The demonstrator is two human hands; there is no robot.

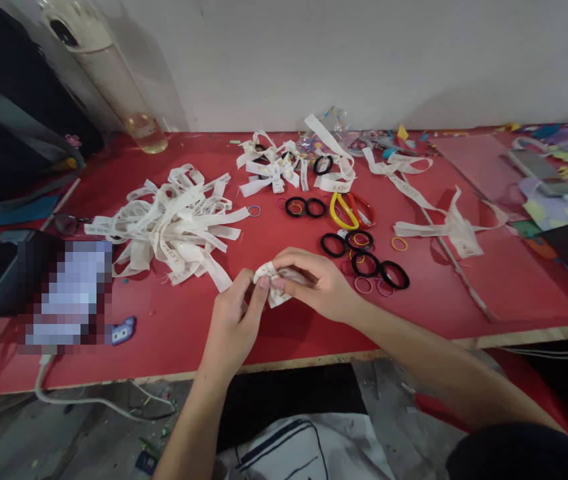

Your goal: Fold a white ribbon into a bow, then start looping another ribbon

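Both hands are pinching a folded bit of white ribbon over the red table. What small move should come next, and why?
Probably pinch the fold tighter: the left hand and right hand hold the white ribbon piece bunched between their fingers, nothing binds it yet, and the black hair ties lie just beyond the right hand.

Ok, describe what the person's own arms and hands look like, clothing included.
Both forearms are bare from elbow to wrist. The left hand and right hand wear no gloves; no rings, watch or bracelets are visible. No sleeve cuffs show on either arm.
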